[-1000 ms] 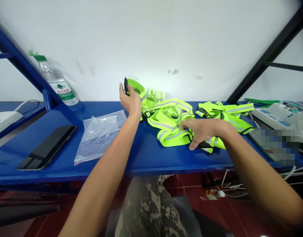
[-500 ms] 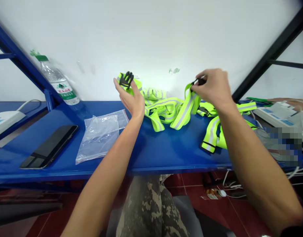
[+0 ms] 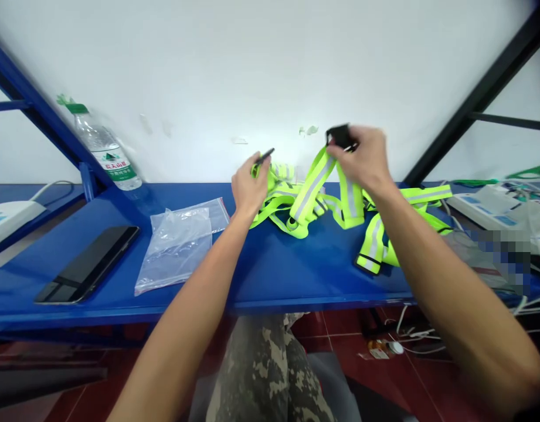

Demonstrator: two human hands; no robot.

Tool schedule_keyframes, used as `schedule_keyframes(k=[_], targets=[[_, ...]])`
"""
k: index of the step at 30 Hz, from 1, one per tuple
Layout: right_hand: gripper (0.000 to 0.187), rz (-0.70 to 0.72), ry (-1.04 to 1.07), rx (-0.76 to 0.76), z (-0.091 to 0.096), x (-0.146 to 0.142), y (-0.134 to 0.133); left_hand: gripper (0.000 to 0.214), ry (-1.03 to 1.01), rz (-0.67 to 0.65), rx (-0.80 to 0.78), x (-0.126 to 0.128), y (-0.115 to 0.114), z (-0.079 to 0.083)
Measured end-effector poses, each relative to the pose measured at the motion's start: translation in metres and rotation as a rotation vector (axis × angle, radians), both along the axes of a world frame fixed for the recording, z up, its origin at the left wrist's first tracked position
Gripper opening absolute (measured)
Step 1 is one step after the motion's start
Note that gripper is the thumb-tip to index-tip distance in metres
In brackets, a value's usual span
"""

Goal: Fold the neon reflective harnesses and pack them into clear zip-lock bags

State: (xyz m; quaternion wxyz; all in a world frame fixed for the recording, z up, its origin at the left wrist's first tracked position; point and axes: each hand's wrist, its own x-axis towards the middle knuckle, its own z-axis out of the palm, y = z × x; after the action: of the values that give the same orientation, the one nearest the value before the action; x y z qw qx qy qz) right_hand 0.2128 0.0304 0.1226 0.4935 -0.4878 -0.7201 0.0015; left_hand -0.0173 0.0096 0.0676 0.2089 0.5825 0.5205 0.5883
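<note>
A tangle of neon-yellow reflective straps (image 3: 305, 202) with grey stripes lies on the blue shelf (image 3: 270, 275). My left hand (image 3: 247, 187) is closed around one strap end, pinching a black buckle piece (image 3: 264, 156) that sticks up between its fingers. My right hand (image 3: 362, 158) is raised to the right of it, fingers closed on another black buckle piece (image 3: 340, 136), with two strap lengths hanging down from it to the pile. The two hands are a short way apart above the shelf.
A clear plastic bag (image 3: 177, 240) lies left of the straps, a dark phone (image 3: 87, 265) further left. A water bottle (image 3: 103, 150) leans against the blue frame. White power strips (image 3: 493, 211) and cables sit at right; a white device (image 3: 6, 217) at far left.
My right hand rose from the pile on the shelf, lifting a strap end with its buckle. My left hand turned over and moved right, closing on its buckle. The hands came closer together.
</note>
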Motion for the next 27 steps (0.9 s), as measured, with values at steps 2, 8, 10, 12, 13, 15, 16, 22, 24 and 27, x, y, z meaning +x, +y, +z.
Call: schedule_keyframes(k=[2,8,10,12,13,15,16,22,24,27], targets=[[0.018,0.1,-0.099,-0.104,-0.024,-0.007,0.004,0.053,0.183,0.032,0.046,0.001,0.005,-0.008],[0.04,0.185,-0.169,-0.195,-0.068,-0.012,0.01,0.051,0.412,-0.08,-0.051,0.0,0.01,-0.015],[0.042,0.206,-0.099,-0.226,-0.075,-0.012,0.01,0.05,0.364,-0.118,-0.089,-0.001,0.009,-0.014],[0.039,0.246,-0.06,-0.274,-0.079,-0.012,0.011,0.051,0.336,-0.143,-0.124,-0.002,0.008,-0.012],[0.037,0.27,-0.052,-0.307,-0.08,-0.011,0.011,0.054,0.341,-0.148,-0.136,-0.002,0.008,-0.012],[0.034,0.307,-0.033,-0.356,-0.082,-0.009,0.013,0.058,0.364,-0.158,-0.154,-0.001,0.007,-0.012],[0.031,0.321,-0.015,-0.356,-0.082,-0.008,0.013,0.06,0.373,-0.161,-0.164,-0.001,0.006,-0.012],[0.03,0.412,0.157,-0.311,-0.085,0.0,0.016,0.072,0.381,-0.102,-0.194,0.001,0.005,-0.012],[0.034,0.429,0.161,-0.347,-0.085,0.001,0.015,0.071,0.356,-0.075,-0.183,-0.001,0.008,-0.012],[0.035,0.44,0.101,-0.339,-0.084,0.001,0.009,0.071,0.291,0.003,-0.163,-0.004,0.012,-0.014]])
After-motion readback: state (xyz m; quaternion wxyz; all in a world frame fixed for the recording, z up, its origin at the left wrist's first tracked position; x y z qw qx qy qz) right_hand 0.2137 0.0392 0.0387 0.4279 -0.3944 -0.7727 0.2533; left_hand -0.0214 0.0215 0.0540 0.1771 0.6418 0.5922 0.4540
